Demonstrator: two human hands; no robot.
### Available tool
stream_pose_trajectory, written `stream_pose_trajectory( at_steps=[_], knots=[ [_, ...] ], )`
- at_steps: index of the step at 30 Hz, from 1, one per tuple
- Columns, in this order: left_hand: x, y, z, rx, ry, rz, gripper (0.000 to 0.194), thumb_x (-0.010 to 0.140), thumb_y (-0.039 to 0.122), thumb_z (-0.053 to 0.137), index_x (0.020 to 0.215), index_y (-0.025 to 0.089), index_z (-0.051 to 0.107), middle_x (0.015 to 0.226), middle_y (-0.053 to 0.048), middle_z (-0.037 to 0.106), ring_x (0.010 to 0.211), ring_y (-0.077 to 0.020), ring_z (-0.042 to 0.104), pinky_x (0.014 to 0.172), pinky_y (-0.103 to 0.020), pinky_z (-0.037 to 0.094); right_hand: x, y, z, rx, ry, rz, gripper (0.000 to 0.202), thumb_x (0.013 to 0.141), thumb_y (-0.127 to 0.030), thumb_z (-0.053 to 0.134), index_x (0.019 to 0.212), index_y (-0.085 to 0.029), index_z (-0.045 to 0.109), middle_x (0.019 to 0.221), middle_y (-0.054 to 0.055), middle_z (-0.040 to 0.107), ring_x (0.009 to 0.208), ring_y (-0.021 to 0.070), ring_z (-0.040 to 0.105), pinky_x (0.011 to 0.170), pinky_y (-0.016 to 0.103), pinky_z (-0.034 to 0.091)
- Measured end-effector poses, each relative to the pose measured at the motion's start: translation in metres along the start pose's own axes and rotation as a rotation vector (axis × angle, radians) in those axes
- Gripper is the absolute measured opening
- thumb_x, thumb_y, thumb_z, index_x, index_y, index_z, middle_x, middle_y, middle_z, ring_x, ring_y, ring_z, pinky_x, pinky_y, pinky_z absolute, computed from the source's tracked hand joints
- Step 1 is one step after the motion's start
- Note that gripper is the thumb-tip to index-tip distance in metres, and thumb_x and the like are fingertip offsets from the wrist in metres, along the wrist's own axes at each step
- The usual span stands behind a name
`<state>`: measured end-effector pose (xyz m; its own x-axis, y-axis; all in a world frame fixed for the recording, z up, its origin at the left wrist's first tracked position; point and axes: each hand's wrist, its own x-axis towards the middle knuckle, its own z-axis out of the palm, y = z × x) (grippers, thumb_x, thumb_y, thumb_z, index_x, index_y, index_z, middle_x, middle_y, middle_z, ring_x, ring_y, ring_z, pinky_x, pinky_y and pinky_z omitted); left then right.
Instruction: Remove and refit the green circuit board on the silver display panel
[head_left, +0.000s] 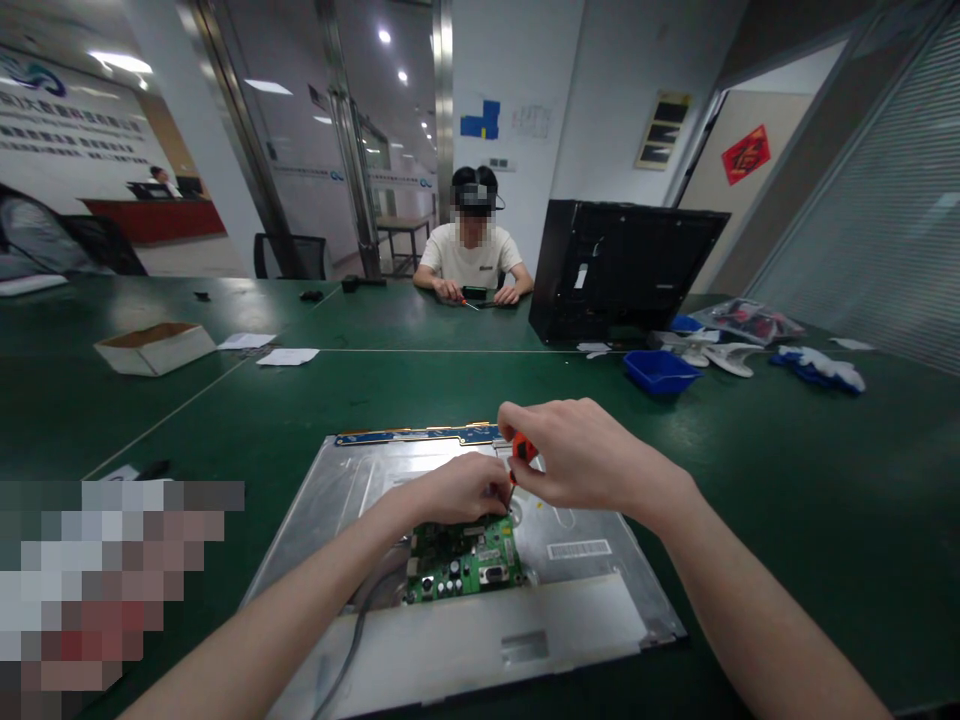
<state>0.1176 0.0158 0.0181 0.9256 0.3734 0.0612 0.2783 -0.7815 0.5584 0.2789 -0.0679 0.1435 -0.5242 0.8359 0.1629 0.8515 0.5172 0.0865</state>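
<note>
A flat silver metal panel [592, 610] lies on the green table, with a green circuit board [469, 560] on its middle and a blue strip [405, 437] along its far edge. My right hand [562, 450] is closed around the red and black handle of a screwdriver [523, 450], whose shaft points down at the board's far right corner. Beside that tip, my left hand [469, 487] has its fingers pressed together at the board's far edge; what they hold, if anything, is hidden. A grey cable [356, 635] runs over the panel's left part.
Beyond the panel stand a black monitor [630, 265] and a blue tray [660, 371], with gloves [817, 368] to the right. An open box [156, 349] and papers [289, 356] lie left. Across the table [420, 380] sits a person [474, 250] handling small items.
</note>
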Motion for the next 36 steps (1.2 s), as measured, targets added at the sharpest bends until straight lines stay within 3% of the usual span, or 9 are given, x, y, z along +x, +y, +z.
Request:
stream_pose_trajectory(
  at_steps=[5,8,12,18,22,24,30,36],
  knots=[
    [-0.0002,0.0004,0.0007,0.01,0.002,-0.011,0.008,0.078,0.012,0.065,0.082,0.018,0.069,0.083,-0.001,0.069,0.078,-0.0173,0.061,0.069,-0.024,0.041,0.0013,0.0011,0.0015,-0.038,0.001,0.036,0.024,0.089,-0.046,0.048,0.092,-0.023,0.055,0.072,0.002,0.066,0.063,0.0183,0.059,0.05,0.028,0.02],
    [-0.0004,0.0012,0.0007,0.027,-0.006,-0.016,0.009,0.077,0.011,0.065,0.081,0.018,0.069,0.083,-0.001,0.069,0.078,-0.017,0.061,0.07,-0.024,0.042,0.0022,0.0014,0.0023,-0.039,-0.008,0.039,0.017,0.09,-0.038,0.047,0.091,-0.023,0.055,0.071,0.002,0.065,0.062,0.0165,0.058,0.051,0.028,0.02],
    [-0.0006,0.0024,-0.0003,0.062,0.006,-0.01,0.009,0.076,0.011,0.066,0.081,0.018,0.069,0.086,-0.001,0.069,0.081,-0.0179,0.061,0.072,-0.024,0.042,0.0004,0.0017,0.0018,0.016,0.007,-0.009,0.014,0.082,-0.028,0.054,0.094,-0.021,0.052,0.077,0.001,0.066,0.063,0.0148,0.057,0.051,0.027,0.022],
    [-0.0017,0.0036,-0.0026,0.076,-0.014,-0.011,0.011,0.078,0.012,0.064,0.085,0.018,0.069,0.086,-0.001,0.069,0.08,-0.017,0.062,0.073,-0.023,0.043,0.0014,0.005,0.0047,-0.049,0.008,0.026,0.03,0.09,-0.051,0.043,0.088,-0.025,0.059,0.067,0.002,0.065,0.061,0.0179,0.058,0.05,0.027,0.019],
    [-0.0012,0.0019,-0.0017,0.105,-0.023,-0.007,0.011,0.077,0.011,0.065,0.084,0.019,0.069,0.087,-0.001,0.07,0.082,-0.0175,0.062,0.074,-0.024,0.044,0.001,0.0032,0.0026,-0.015,0.005,0.006,0.013,0.087,-0.033,0.049,0.094,-0.024,0.056,0.072,0.001,0.066,0.063,0.0167,0.059,0.05,0.027,0.021],
    [-0.001,0.0014,-0.0013,0.12,-0.002,-0.013,0.012,0.077,0.012,0.064,0.086,0.019,0.068,0.09,-0.001,0.07,0.083,-0.0185,0.062,0.075,-0.024,0.044,-0.0004,0.0011,0.0007,0.026,0.002,-0.02,0.015,0.082,-0.027,0.054,0.096,-0.023,0.053,0.077,0.0,0.067,0.065,0.016,0.06,0.051,0.027,0.022],
    [-0.0017,0.005,-0.004,0.103,-0.018,-0.001,0.013,0.078,0.01,0.061,0.084,0.019,0.068,0.085,0.0,0.069,0.08,-0.0174,0.062,0.071,-0.024,0.044,0.0007,-0.0005,0.0018,-0.03,-0.026,0.009,0.021,0.088,-0.044,0.05,0.091,-0.024,0.054,0.076,0.002,0.067,0.067,0.0179,0.061,0.051,0.027,0.021],
    [-0.0016,0.004,-0.0023,0.144,-0.004,-0.027,0.006,0.078,0.015,0.064,0.082,0.018,0.068,0.086,-0.002,0.069,0.079,-0.019,0.062,0.067,-0.024,0.043,0.0,-0.0027,-0.0003,0.025,-0.005,-0.035,0.014,0.083,-0.028,0.055,0.095,-0.022,0.05,0.081,0.0,0.068,0.066,0.016,0.06,0.051,0.027,0.024]
  ],
)
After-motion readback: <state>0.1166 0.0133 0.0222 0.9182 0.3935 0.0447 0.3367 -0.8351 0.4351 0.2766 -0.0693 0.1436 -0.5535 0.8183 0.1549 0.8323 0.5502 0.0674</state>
